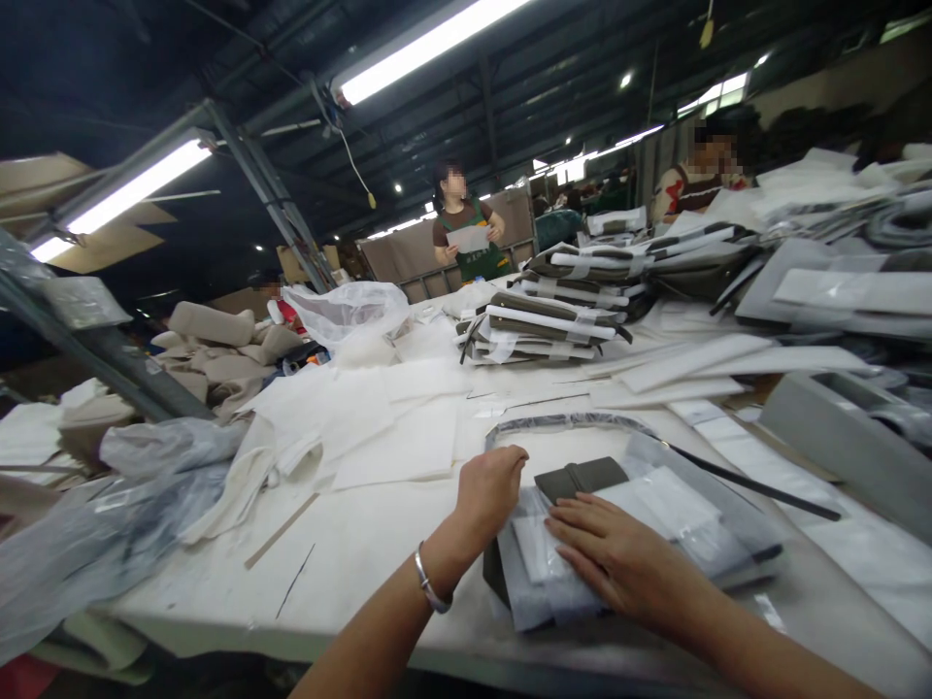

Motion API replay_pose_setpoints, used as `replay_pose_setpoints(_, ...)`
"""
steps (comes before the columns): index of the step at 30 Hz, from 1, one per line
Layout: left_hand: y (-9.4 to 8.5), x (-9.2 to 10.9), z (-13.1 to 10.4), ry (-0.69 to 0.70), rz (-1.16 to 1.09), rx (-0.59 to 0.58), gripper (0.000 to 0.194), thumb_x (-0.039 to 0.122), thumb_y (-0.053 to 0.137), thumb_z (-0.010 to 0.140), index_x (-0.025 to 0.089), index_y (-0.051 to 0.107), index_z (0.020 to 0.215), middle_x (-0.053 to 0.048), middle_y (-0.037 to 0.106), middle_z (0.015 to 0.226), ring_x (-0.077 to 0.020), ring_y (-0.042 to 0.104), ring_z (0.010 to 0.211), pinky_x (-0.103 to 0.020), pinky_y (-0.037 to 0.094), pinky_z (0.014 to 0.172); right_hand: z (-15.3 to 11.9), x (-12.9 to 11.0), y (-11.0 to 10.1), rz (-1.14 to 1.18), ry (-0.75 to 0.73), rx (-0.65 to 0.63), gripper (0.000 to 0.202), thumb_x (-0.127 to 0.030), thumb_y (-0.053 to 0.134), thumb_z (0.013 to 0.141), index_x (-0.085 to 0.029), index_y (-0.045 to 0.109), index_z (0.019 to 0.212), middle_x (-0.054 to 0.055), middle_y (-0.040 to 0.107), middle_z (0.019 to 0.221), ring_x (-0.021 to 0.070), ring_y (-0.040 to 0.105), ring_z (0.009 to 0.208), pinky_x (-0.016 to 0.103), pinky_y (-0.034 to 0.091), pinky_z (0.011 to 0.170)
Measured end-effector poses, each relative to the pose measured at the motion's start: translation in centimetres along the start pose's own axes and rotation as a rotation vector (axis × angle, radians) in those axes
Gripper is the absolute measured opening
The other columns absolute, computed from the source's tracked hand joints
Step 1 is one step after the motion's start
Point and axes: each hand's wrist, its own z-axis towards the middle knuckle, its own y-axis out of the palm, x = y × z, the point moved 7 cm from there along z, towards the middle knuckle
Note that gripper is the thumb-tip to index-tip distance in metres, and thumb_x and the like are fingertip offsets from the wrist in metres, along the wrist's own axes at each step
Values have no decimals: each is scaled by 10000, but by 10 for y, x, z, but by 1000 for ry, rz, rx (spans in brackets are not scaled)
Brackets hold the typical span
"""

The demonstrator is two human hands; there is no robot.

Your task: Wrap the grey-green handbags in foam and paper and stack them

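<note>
Left hand (489, 495) curled, right hand (618, 551) on bag (584, 476)

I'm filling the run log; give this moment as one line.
left hand: curled, grip unclear; right hand: flat on wrapped bag; stacked bundles: beyond

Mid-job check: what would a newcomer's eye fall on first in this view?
Probably the bare hands in the foreground: the right hand lies spread on a film-wrapped dark item, with the left hand curled near its left end. Next, likely the stack of dark wrapped pieces farther back on the white table, and the glowing tube light at top centre.
</note>
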Motion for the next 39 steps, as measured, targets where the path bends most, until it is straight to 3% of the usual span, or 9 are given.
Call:
replay_pose_setpoints(4,8,18,-37,93,-13,-66,396,418,377,1011,219,576,1290,-104,672,1256,-279,624,1157,-433,468,996,-1,-5,-8,-2,-10,45,281,-205,497,962,-176,683,1170,96,734,1105,247,679,1052,454,543,990)
replay_pose_setpoints(8,27,25,-58,194,29,-169,575,479,358,1008,124,406,1457,-147,404,1529,-280,350,1434,-517,249,1191,-4,-1,-14,25,89,124,250,-180,469,962,-174,716,1002,100,739,987,218,684,975,391,571,936)
replay_pose_setpoints(14,34,15,-36,167,77,-175,527,421,320,1023,120,408,1447,-167,436,1507,-291,373,1416,-597,249,1159,-7,-1,-17,-4,131,161,246,-186,468,954,-175,713,945,104,730,956,219,681,939,382,589,880)
replay_pose_setpoints(20,43,11,-4,81,85,-151,295,383,518,981,141,655,1080,-107,668,1173,-275,571,1196,-572,361,1080,-6,-10,-20,-34,163,153,259,-183,449,957,-178,708,951,101,733,949,216,686,939,376,584,874)
replay_pose_setpoints(26,25,-5,2,-48,-124,74,286,370,563,965,158,645,1138,-97,640,1242,-258,575,1197,-534,404,1067,-24,-20,-29,-65,149,135,248,-183,474,966,-213,697,1071,62,738,1098,211,670,1077,443,511,1029)
replay_pose_setpoints(29,13,-28,-7,-110,-277,233,368,322,508,987,185,540,1327,-118,463,1483,-265,405,1383,-512,331,1140,-58,-3,-51,-208,294,272,266,-248,497,966,-236,669,1170,63,690,1239,259,593,1228,541,408,1115)
replay_pose_setpoints(31,13,-47,-13,-195,-384,280,406,338,486,993,166,501,1361,-148,452,1487,-273,411,1381,-505,349,1130,-89,21,-65,-287,502,405,354,-350,504,958,-221,625,1265,102,607,1364,318,504,1324,587,370,1129)
replay_pose_setpoints(35,23,-66,-19,-314,-623,278,446,480,507,970,146,562,1261,-150,645,1226,-243,642,1083,-448,516,944,-139,68,-67,-257,851,557,572,-530,532,912,-191,547,1373,152,606,1352,344,572,1252,542,502,1023)
replay_pose_setpoints(39,9,-53,-22,-300,-864,355,571,642,491,916,131,611,1139,-126,708,989,-204,679,848,-345,554,769,-143,76,-68,-164,837,692,571,-514,637,859,-241,566,1355,102,693,1232,295,680,1100,435,602,875)
